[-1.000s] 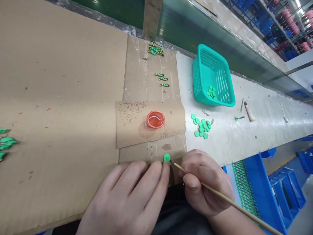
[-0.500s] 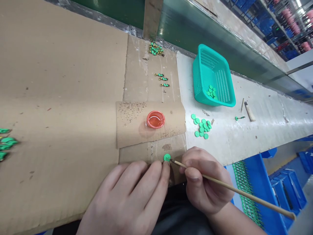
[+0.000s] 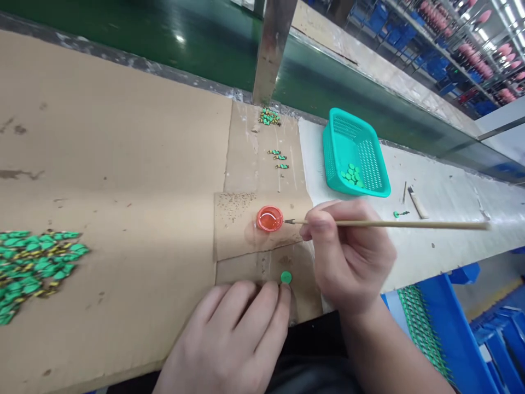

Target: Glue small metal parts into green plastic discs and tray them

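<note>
My right hand [image 3: 353,251] is closed around a thin wooden paintbrush [image 3: 394,224]. The brush's dark tip is beside the rim of a small red cup [image 3: 269,219] of reddish liquid, on a cardboard strip. Below the cup, a small round green disc [image 3: 286,277] lies at the fingertips of my left hand [image 3: 238,328]. That hand rests on the cardboard with its fingers together, holding the disc at its near edge; the thumb is hidden. Loose green discs seem to be covered by my right hand.
A teal basket [image 3: 356,153] with several green discs stands at the back right. Green-and-yellow pieces [image 3: 36,268] are heaped at left, with a smaller pile [image 3: 269,116] at the back. A glue-tube-like white object [image 3: 418,203] lies at right. Below sits a blue bin [image 3: 451,323].
My right hand has moved the paintbrush up from the green disc to the red cup. My left hand stays at the disc. The view has tilted, bringing more of the left heap into sight.
</note>
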A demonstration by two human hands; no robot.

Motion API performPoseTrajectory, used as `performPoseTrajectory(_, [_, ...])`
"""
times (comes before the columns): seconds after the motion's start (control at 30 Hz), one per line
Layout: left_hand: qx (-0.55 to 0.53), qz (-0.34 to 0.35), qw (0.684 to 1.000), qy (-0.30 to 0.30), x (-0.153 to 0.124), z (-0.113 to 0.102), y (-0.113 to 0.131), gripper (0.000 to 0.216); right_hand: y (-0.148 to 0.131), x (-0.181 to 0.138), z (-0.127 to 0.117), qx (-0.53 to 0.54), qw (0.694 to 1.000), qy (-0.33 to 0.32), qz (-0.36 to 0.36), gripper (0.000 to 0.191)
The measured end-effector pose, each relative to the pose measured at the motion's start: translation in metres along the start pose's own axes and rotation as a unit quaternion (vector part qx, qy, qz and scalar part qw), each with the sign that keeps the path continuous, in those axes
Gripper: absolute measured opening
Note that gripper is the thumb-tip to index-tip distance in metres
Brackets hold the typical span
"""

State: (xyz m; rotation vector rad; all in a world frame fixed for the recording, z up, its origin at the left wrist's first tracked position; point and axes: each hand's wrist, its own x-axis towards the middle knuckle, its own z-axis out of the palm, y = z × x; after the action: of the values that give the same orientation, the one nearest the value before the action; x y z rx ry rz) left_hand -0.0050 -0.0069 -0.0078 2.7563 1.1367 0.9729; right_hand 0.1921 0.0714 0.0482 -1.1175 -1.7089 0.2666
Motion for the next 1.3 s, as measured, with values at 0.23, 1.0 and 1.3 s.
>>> performPoseTrajectory(0.23, [0.001,0.001,1.000,0.010,0.000,0.002,0.000,0.025,0.007,0.001,0.014,-0.051,0.998,-0.026,0.019,0.028])
performPoseTrajectory(1.0, [-0.003,-0.001,1.000,0.008,-0.001,0.000,0.001,0.024,0.009,0.005,0.019,-0.073,0.997,-0.029,-0.017,0.033])
performPoseTrajectory(1.3, [-0.008,-0.003,1.000,0.004,0.000,0.002,-0.001,0.030,-0.004,-0.011,-0.003,-0.019,0.999,0.013,-0.044,0.012])
